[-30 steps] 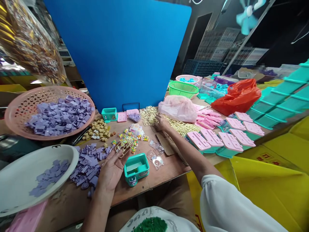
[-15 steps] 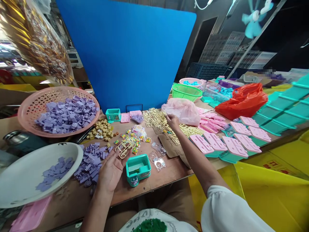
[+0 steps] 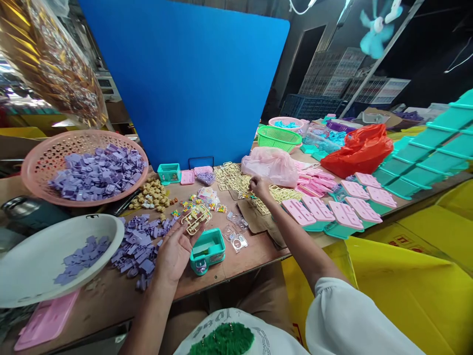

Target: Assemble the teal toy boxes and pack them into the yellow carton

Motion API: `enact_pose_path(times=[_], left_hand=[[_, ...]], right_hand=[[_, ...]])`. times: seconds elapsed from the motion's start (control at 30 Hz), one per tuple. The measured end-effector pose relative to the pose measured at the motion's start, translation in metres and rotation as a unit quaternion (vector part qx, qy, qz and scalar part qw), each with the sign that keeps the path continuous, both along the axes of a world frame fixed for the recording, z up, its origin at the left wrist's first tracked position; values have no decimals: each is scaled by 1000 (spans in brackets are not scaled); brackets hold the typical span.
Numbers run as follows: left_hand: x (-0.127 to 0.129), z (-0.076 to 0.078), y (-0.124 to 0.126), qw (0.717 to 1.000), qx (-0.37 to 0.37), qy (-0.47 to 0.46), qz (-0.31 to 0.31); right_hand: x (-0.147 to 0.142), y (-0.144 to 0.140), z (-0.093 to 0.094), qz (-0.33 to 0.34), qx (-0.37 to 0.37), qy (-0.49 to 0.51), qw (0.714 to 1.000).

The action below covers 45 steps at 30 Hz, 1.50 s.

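Cream plastic frame was in my L grip, palm up, pinched btwn thumb & fingertips, above the counter near the open teal box. My R grip was w/ fingers curled in at the pile of cream frames; couldn't tell if it had a pc. Brown cardboard lay under my R forearm, clear plastic pcs btwn it & the box. Purple parts were heaped L of my L grip, next to the white basin.
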<state>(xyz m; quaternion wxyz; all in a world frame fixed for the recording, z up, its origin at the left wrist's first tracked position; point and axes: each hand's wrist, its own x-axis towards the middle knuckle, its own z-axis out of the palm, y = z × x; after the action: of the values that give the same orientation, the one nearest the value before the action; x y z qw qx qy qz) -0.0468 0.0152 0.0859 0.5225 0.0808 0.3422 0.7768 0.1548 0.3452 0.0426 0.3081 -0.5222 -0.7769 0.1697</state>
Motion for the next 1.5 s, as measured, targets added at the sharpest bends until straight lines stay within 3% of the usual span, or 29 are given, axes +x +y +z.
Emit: enact_pose_path(times=[0.23, 0.57, 0.7, 0.9, 0.97, 1.07, 1.13, 1.27, 1.5], left_hand=[[-8, 0, -10, 1000, 7, 15, 8], [-13, -1, -13, 1000, -11, 10, 20], [-11, -5, -10, 1000, -5, 12, 5], [-5, -1, -7, 1000, -22, 12, 5], [-3, 0, -5, 1000, -22, 10, 3], [1, 0, -2, 1000, -12, 16, 4], [4, -3, 1, 1000, -4, 25, 10], [10, -6, 7, 999, 5, 40, 33], [19, -10, 10, 994, 20, 68, 78]], right_hand=[[-26, -15, -6, 71, 14, -82, 994], [-36, -33, -12, 150, -40, -137, 978], [-38, -37, -8, 154, -58, -85, 983], [-36, -56, 17, 141, -78, 103, 981], [-36, -76, 31, 169, -129, 215, 953], [-38, -120, 49, 213, -262, 402, 851], [-42, -149, 55, 218, -326, 458, 798], [-53, -190, 49, 194, -375, 507, 752], [-63, -219, 35, 171, -386, 575, 701]])
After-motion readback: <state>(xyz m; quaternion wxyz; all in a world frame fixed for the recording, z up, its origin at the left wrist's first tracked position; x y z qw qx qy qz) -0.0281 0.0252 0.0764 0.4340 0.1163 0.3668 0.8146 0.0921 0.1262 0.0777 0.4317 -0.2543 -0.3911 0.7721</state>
